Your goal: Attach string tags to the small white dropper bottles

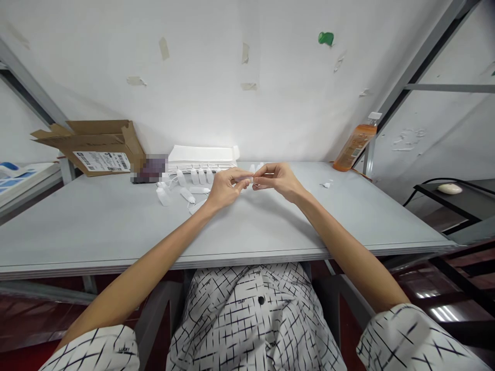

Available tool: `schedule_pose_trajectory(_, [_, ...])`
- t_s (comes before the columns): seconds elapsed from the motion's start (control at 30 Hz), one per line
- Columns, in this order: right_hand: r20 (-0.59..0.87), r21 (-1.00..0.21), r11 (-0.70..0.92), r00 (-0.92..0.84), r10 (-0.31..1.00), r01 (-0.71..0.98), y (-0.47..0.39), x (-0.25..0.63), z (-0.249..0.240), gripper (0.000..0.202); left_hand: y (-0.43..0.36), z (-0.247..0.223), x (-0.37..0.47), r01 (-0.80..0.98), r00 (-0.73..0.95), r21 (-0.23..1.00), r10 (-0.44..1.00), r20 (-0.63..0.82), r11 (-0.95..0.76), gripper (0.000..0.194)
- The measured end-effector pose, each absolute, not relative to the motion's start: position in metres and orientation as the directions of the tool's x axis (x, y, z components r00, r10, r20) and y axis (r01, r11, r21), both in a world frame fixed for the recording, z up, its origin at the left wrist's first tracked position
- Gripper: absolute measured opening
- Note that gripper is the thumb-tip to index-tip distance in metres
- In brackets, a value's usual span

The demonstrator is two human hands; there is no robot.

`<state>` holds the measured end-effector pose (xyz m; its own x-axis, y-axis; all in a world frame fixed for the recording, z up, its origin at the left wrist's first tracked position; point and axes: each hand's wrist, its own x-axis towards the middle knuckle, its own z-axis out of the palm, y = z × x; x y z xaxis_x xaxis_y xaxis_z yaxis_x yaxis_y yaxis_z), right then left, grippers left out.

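Observation:
My left hand (226, 188) and my right hand (280, 181) meet above the middle of the table, both closed in a pinch. Between their fingertips is a small whitish piece, mostly covered by the fingers; its kind cannot be made out. Left of my left hand, several small white bottles (195, 176) stand in a row. Others lie on their sides, among them a white bottle (187, 195) with a thin loop. Behind my hands, more small white items (252, 168) show in part.
On the grey table (116, 226) are an open cardboard box (102, 149), a blurred dark item (150, 169) and a stack of white sheets or trays (203, 153). A bottle of orange drink (356, 144) leans at the back right. Small white bits (327, 184) lie right of my hands.

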<state>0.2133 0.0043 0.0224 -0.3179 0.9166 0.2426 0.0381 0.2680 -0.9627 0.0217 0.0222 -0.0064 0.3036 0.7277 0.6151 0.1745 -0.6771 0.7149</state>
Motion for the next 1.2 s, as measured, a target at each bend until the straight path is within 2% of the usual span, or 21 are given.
schedule_pose_trajectory(0.23, [0.219,-0.96,0.256,-0.263,0.94,0.114,0.001,0.211,0.029,0.016,0.021,-0.002,0.023,0.09,0.26,0.844,0.831,0.492,-0.528,0.024])
schedule_pose_trajectory(0.43, [0.239,-0.949,0.283,-0.267,0.934,0.142,0.001,0.211,0.029,0.012,0.013,0.005,0.026,0.04,0.235,0.9,0.88,0.414,-0.434,0.027])
schedule_pose_trajectory(0.93, [0.229,-0.954,0.268,-0.253,0.94,0.134,0.0,0.209,0.03,0.013,0.013,0.006,0.026,0.0,0.232,0.933,0.908,0.35,-0.36,0.025])
schedule_pose_trajectory(1.2, [0.239,-0.951,0.279,-0.256,0.937,0.135,0.0,0.21,0.029,0.015,0.011,0.008,0.027,0.046,0.253,0.915,0.891,0.377,-0.4,0.023])
